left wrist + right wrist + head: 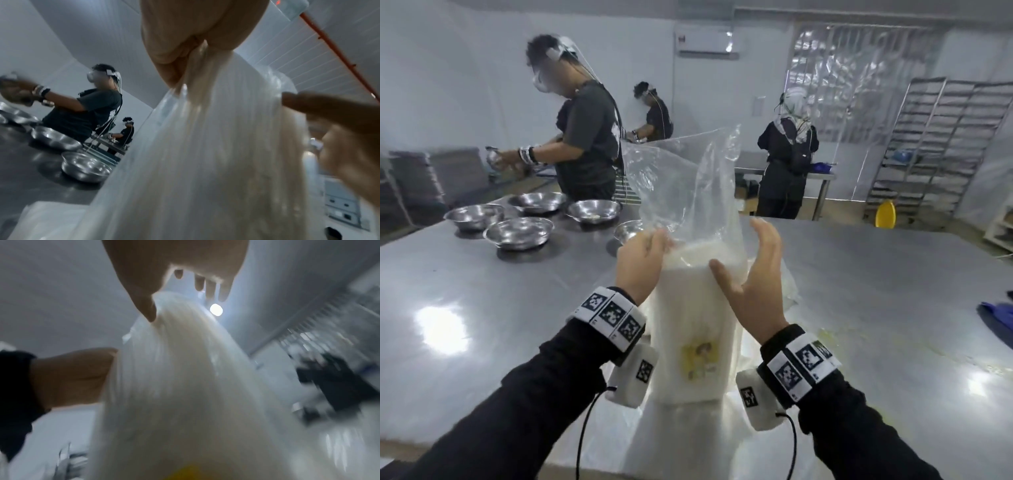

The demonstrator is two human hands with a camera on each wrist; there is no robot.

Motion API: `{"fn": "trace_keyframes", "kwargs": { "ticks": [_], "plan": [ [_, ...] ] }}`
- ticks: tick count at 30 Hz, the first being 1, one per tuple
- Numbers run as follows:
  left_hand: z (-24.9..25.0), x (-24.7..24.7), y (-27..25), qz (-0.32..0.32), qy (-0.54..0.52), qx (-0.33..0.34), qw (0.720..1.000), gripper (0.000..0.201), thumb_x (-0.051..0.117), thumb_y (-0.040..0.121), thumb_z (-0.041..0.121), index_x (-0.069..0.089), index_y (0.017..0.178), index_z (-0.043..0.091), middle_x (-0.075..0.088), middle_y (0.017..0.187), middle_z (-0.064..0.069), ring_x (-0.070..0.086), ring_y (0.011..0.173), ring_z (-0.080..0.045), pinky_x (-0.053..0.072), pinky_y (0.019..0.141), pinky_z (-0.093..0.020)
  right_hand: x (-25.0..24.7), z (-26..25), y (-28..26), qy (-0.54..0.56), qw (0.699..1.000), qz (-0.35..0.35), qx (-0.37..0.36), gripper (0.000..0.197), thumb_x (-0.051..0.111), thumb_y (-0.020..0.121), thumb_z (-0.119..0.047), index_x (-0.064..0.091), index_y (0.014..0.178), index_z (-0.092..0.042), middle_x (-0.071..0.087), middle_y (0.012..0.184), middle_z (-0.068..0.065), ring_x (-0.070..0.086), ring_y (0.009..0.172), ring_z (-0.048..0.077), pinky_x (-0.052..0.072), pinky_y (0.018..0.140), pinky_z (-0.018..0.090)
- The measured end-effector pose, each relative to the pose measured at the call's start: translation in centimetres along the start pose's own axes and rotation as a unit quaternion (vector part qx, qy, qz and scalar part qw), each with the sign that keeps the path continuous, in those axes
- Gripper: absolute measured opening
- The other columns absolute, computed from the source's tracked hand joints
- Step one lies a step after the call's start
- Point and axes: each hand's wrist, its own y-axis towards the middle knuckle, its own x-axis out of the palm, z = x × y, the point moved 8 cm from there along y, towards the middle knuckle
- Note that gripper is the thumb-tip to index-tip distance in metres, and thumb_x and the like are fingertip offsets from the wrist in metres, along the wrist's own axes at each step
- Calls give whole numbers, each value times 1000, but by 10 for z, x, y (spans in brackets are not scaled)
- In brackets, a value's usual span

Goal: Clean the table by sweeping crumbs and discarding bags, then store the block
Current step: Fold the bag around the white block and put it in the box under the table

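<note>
Now my left grip [642,255] pinches the block's [693,329] bag [681,185]; right grip [751,274] wide beside it; yellow label [700,359] unreadable.

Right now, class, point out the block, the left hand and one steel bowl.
block [690,329], head view, front face above the label.
left hand [640,255], head view, back of hand.
bowl [518,232], head view, inner basin.

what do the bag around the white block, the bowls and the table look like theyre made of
Bag: thin clear plastic film, glossy; it creases and the room shows through it.
Block: pale cream, opaque, straight-sided; material unclear through the wrap.
Bowls: polished metal, probably stainless steel, with mirror-like highlights.
Table: brushed grey metal sheet, likely steel, with soft reflections of the lights.
</note>
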Motion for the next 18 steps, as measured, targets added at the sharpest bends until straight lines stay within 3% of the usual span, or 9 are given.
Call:
{"fn": "trace_keyframes", "kwargs": {
  "ticks": [2,4,6,8,11,13,14,16,18],
  "plan": [
    [-8,0,6,3,15,-16,1000,40,41,98,30,62,75,5,58,73,-4,54,80,-24,40,75,-32,7,-31,10,-102,979,-68,-166,63,62,81,-40,44,132,-8,50,134,14,43,129,27,35,107,36],
    [-11,2,11,-9,16,-24,1000,42,41,98,32,62,75,3,58,73,-7,55,81,-27,38,72,-31,25,-43,12,-144,941,-208,-225,71,62,79,-55,46,134,-13,54,132,11,50,123,28,42,103,43],
    [-9,7,12,-39,10,-33,999,40,42,98,31,62,70,10,56,68,-3,52,76,-20,36,72,-28,41,-33,16,-199,905,-336,-167,86,64,73,-64,39,141,-19,48,140,7,46,127,25,37,106,41],
    [-14,11,14,-64,1,-46,997,41,44,97,31,61,64,13,52,63,-1,47,67,-16,35,68,-28,48,-14,22,-228,880,-411,-68,93,65,68,-68,34,144,-24,42,145,0,41,131,20,32,107,34],
    [-30,9,16,-68,-48,-83,993,40,54,91,30,49,54,15,46,54,1,44,56,-18,36,56,-27,49,0,27,-187,872,-450,48,92,70,65,-66,38,140,-25,49,139,-4,48,124,18,40,95,29],
    [-36,1,13,-19,-80,-88,993,20,64,84,27,56,70,16,54,66,7,52,62,-13,42,60,-26,48,1,27,-160,874,-452,73,82,72,67,-60,45,136,-24,56,133,-2,51,118,18,38,85,25],
    [-31,-6,9,20,-90,-60,994,14,66,82,28,58,85,18,56,78,11,56,72,-8,45,67,-22,48,1,27,-159,874,-453,73,79,73,68,-58,47,134,-22,57,131,0,52,117,19,37,83,24],
    [2,-22,-4,98,-64,115,986,28,64,81,32,57,102,15,54,96,14,54,88,-1,41,81,-12,46,0,28,-168,874,-451,70,76,72,70,-57,50,132,-19,58,130,2,53,117,20,39,85,26],
    [34,-13,-23,63,6,308,949,35,55,87,35,61,103,5,57,104,4,52,99,-7,39,92,-14,47,0,27,-172,869,-459,69,78,71,71,-57,49,132,-16,56,132,4,52,119,22,40,90,29]
  ]
}}
